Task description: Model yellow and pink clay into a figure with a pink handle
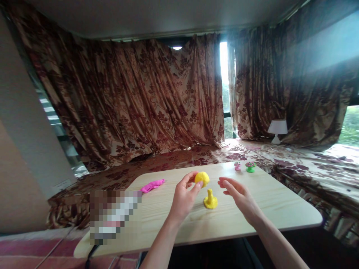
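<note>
A rounded lump of yellow modelling clay is held up off the table in my left hand, between the thumb and fingers. My right hand hovers to the right of the lump, apart from it, with nothing in it and its fingers stretched out. Below and between the hands, a yellow clay piece stands upright on the table, with a wide uneven base and a thin stem. The lump does not touch this stem.
The pale wooden table bears a pink clay strip at left and a blurred-out item beside it. A small pink clay figure and a green one with pink dots stand at the back right. A lamp is beyond.
</note>
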{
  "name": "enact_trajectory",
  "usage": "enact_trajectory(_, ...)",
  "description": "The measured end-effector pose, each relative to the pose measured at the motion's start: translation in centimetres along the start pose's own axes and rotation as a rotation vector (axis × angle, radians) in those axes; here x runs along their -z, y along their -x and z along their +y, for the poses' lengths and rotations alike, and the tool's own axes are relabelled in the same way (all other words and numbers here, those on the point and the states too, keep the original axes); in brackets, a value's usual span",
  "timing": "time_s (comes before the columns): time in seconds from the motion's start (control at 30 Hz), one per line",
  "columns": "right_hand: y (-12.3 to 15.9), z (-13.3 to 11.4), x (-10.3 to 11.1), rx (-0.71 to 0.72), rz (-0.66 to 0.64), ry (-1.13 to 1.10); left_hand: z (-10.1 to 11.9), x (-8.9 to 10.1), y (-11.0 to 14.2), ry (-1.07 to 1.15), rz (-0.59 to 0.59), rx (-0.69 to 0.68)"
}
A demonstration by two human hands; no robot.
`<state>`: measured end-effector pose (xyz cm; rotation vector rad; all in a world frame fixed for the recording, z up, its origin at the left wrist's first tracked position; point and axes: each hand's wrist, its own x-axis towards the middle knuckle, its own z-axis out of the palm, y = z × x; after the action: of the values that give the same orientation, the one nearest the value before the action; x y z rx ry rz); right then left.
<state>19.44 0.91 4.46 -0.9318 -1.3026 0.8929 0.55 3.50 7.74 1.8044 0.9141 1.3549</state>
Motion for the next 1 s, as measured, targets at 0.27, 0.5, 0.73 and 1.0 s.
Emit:
enact_trajectory(0.27, 5.7, -5.2, -3.3, -0.133, -0.297, -0.369, 5.7, 0.3, 7.6, 0.532, -0.069, 0.248)
enact_trajectory(0.5, 7.7, -5.5, -3.2, -0.225, -0.404, -0.547, 5.4, 1.1, 9.6, 0.878, -0.276, 0.462)
enact_trajectory(0.73, 8.2, -5.9, -3.9, -0.255, -0.393, -0.672, 5.1, 1.1, 10.6, 0.944, -0.286, 0.511)
enact_trajectory(1.0, 8.3, -5.1, -4.0, -0.313, -0.443, -0.782, 4.5, 0.7, 10.6, 1.071, -0.398, 0.48)
